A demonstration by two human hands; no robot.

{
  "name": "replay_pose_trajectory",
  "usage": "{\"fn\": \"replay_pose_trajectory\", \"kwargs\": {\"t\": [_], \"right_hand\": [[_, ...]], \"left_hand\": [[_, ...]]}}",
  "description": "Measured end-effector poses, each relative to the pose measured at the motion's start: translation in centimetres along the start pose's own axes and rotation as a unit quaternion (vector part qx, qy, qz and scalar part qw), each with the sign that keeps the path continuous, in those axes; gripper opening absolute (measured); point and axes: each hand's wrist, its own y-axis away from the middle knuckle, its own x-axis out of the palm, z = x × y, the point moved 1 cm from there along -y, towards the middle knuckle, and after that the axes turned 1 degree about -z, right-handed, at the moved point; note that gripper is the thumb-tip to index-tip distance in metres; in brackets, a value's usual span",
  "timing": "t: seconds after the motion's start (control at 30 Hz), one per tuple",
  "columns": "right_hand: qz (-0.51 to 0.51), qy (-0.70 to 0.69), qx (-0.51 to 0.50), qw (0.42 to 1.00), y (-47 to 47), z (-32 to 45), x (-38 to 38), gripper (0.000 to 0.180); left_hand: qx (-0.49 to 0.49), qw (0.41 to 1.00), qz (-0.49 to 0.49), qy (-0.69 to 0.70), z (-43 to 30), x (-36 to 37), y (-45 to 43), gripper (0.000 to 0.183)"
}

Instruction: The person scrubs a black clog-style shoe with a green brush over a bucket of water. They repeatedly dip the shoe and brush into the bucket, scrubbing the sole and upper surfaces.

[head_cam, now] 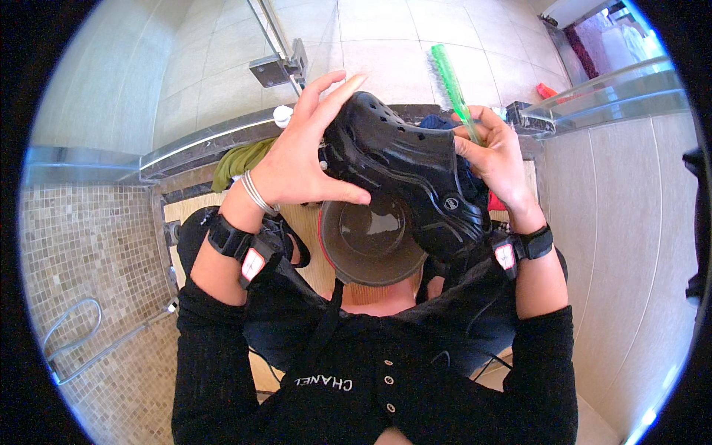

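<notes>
A black clog [389,150] with round vent holes is held tilted above a round bucket [371,270], its toe up and to the left. My right hand [495,153] pinches the clog's upper edge. The same hand also grips the handle of a green brush [449,78], whose pale bristles point left. Around the clog's toe end, my left hand [297,147] is spread wide, thumb and fingers apart; whether it touches the clog is unclear. Shiny water [372,222] shows inside the bucket, which the clog partly covers.
Green cloth [245,161] lies left of the bucket by a dark stone sill [194,139]. A white bottle [283,115] stands on that side. Glass panels with a metal hinge [272,69] rise beyond. A shower hose [72,328] runs along the mosaic wall at left.
</notes>
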Motion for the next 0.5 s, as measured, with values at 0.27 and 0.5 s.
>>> {"fn": "replay_pose_trajectory", "kwargs": {"t": [0.27, 0.5], "right_hand": [[0.037, -0.008, -0.021, 0.999, -0.7, -1.1, 0.9, 0.039], [0.044, 0.005, -0.026, 0.999, -0.8, -1.2, 1.5, 0.040]], "left_hand": [[0.054, 0.988, 0.079, -0.121, -1.7, 0.7, 0.3, 0.137], [0.054, 0.981, 0.093, -0.160, -1.9, 0.9, 0.3, 0.130]]}}
